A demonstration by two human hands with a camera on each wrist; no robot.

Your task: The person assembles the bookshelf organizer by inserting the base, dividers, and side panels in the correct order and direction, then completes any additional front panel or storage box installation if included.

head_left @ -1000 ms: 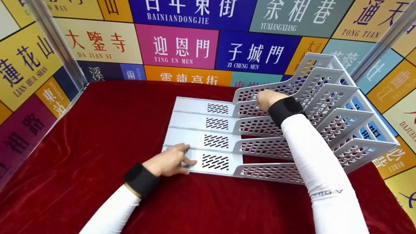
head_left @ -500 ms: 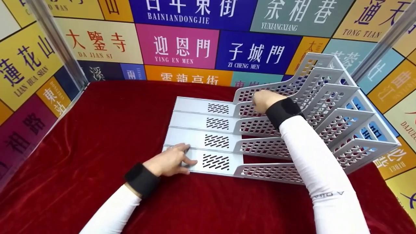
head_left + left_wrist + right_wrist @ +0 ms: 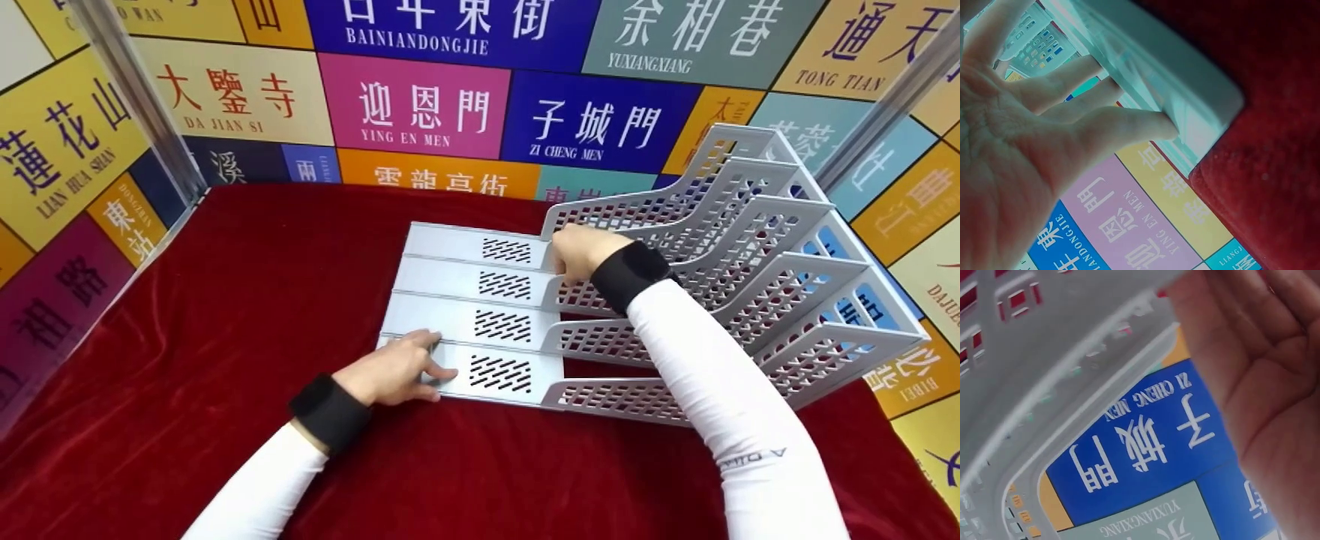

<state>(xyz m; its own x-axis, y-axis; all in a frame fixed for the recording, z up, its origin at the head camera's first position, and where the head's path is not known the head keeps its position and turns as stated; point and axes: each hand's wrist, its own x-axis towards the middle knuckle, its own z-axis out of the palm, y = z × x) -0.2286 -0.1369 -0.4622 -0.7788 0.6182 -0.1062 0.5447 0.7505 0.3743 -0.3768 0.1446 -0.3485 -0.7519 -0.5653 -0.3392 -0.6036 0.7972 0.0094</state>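
Lengthwise, my gray file rack (image 3: pixel 553 339) runs across the frame from centre to right, its flat slotted strips (image 3: pixel 439 307) at the left and its perforated dividers (image 3: pixel 791 271) climbing toward the upper right, all on the red-covered table (image 3: pixel 187 412). My right hand (image 3: pixel 581 251) hangs right of centre, at the low left ends of the upper dividers, so the strips lie leftward of it and the tall end rightward. Its fingertips are out of sight, so I cannot tell whether those fingers pinch anything. My left hand (image 3: pixel 397 367) sits at the rack's lower left corner, fingers spread and fairly straight, touching the lowest strip. As I judge it, my right is the nearer hand to the dividers, my left to the strips' left ends.
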